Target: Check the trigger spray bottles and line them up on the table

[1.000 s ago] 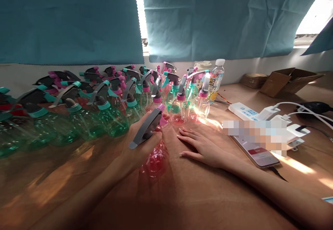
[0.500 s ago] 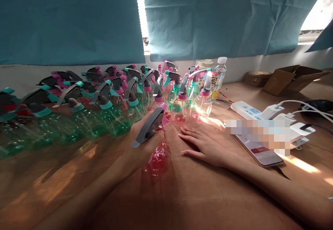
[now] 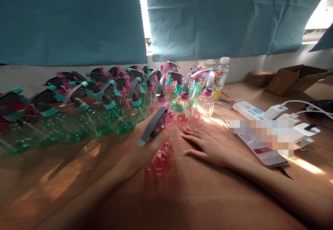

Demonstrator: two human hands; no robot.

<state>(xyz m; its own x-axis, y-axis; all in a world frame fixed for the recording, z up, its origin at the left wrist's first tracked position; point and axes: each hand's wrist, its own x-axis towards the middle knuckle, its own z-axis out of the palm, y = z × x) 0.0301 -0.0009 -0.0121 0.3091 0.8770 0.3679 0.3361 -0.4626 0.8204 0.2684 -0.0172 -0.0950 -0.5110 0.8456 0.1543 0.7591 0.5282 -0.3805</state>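
My left hand [image 3: 147, 140] is wrapped round the neck of a pink spray bottle [image 3: 161, 159], just below its grey and pink trigger head. The bottle stands on the brown tabletop [image 3: 197, 195], its neck hidden by my fingers. Flat on the table to its right lies my right hand [image 3: 204, 145], palm down, fingers apart, holding nothing. Beyond my hands stand a pink spray bottle [image 3: 183, 108] and another pink spray bottle [image 3: 204, 105]. A green spray bottle [image 3: 118, 119] belongs to a row of several on the left.
More spray bottles crowd toward the wall. A clear drink bottle [image 3: 221, 76] with a white cap stands behind. On the right are a phone [image 3: 262, 150], a white power strip [image 3: 248, 110] with plugs and cables, and an open cardboard box [image 3: 284, 81].
The whole view has shifted slightly, so everything appears a little further right. My hands and the held spray bottle keep their places on the table.
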